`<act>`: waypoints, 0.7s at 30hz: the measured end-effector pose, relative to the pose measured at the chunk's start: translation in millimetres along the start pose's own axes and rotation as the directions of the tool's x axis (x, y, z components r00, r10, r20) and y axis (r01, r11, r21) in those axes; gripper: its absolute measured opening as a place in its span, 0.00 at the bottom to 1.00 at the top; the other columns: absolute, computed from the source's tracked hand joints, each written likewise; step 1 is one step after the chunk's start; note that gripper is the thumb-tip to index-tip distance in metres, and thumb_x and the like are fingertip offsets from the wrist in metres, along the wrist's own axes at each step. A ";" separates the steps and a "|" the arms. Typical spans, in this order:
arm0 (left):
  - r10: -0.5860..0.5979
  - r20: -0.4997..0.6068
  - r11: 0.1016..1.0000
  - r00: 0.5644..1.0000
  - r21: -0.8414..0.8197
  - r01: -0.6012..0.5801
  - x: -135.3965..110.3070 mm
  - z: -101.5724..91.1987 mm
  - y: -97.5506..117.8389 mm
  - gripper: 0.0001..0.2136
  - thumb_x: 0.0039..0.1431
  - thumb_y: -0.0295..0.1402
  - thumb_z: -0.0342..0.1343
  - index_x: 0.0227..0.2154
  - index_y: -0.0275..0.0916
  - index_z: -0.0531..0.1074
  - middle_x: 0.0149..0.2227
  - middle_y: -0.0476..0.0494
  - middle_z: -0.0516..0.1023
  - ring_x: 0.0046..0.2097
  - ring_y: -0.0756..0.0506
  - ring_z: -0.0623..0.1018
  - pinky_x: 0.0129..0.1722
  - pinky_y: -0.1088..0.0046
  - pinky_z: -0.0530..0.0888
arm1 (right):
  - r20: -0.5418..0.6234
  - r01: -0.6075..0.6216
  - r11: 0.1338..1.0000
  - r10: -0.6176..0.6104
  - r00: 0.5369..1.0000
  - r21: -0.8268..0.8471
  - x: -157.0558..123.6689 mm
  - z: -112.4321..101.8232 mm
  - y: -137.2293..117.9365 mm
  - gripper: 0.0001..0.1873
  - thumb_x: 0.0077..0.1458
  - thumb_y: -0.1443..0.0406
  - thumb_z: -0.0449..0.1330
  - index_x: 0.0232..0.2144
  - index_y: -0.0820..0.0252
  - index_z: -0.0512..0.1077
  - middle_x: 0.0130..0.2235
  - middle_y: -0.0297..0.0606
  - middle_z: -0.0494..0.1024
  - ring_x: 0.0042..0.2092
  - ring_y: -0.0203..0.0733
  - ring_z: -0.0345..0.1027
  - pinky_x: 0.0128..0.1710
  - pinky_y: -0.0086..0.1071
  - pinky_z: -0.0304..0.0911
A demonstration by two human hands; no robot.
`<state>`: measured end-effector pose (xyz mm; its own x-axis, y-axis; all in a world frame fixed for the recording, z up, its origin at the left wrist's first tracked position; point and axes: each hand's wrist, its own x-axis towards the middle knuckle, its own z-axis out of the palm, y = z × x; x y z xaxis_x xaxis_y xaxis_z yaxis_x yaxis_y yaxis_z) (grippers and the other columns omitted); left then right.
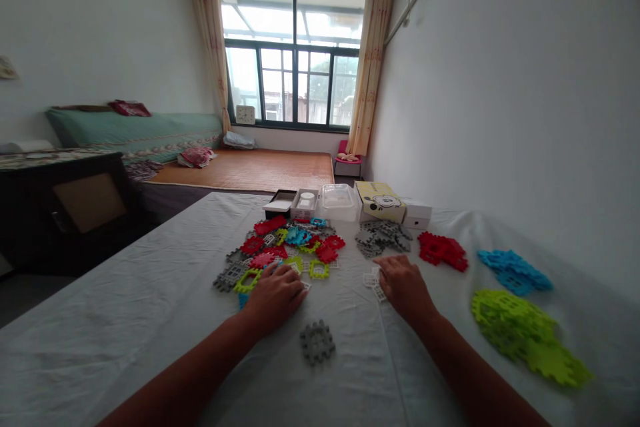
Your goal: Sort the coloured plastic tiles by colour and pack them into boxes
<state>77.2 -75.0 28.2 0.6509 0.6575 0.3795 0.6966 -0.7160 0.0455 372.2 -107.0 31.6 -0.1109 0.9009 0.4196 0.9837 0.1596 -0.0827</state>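
Observation:
My left hand (278,291) is at the near right edge of a mixed pile of plastic interlocking building pieces (251,245). Its fingers are closed on a small white lattice piece (307,287), only a corner of which peeks out. Farther right, my right hand (404,282) bends over a few white lattice pieces (371,278), its fingers closed on one; the fingertips are partly hidden. Between my forearms lies a single grey square piece (317,343) with toothed edges, apart from the rest.
Sorted heaps of grey (384,237), red (443,251), blue (516,271) and lime-green pieces (525,333) lie to the right. Along the far edge stand a black box (281,203), a clear plastic tub (339,202) and a yellow box (381,201). White cloth (165,293) covers the table.

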 end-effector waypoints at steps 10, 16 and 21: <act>0.184 0.060 0.968 0.981 -0.186 -0.170 -2.3 2.4 14.1 0.13 0.62 0.32 0.51 0.48 0.50 0.71 0.48 0.52 0.77 0.57 0.42 0.67 0.60 0.57 0.55 | 0.099 0.363 0.867 -0.417 0.904 0.342 -12.7 16.2 -55.7 0.18 0.59 0.62 0.56 0.52 0.50 0.68 0.50 0.34 0.75 0.50 0.43 0.62 0.50 0.37 0.59; 0.055 -0.054 0.992 0.997 -0.109 -0.061 1.3 4.3 -1.2 0.10 0.62 0.31 0.50 0.41 0.47 0.75 0.45 0.51 0.78 0.53 0.43 0.70 0.56 0.59 0.59 | 0.182 0.369 0.906 -0.406 0.895 0.205 -11.6 21.0 -67.3 0.11 0.56 0.60 0.59 0.43 0.50 0.71 0.44 0.32 0.77 0.47 0.44 0.64 0.47 0.38 0.59; 0.048 -0.089 0.995 0.995 -0.084 -0.055 1.0 7.5 -4.7 0.09 0.62 0.32 0.51 0.40 0.47 0.75 0.44 0.50 0.79 0.52 0.43 0.71 0.55 0.60 0.62 | 0.184 0.383 0.920 -0.392 0.902 0.082 -12.3 16.3 -73.5 0.10 0.58 0.62 0.57 0.43 0.53 0.70 0.41 0.36 0.76 0.45 0.45 0.64 0.44 0.38 0.59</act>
<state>76.8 -69.2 21.4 0.6538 0.5992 0.4621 0.6317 -0.7684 0.1025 298.9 -123.3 17.8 -0.5113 0.8239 0.2446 0.8510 0.5251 0.0102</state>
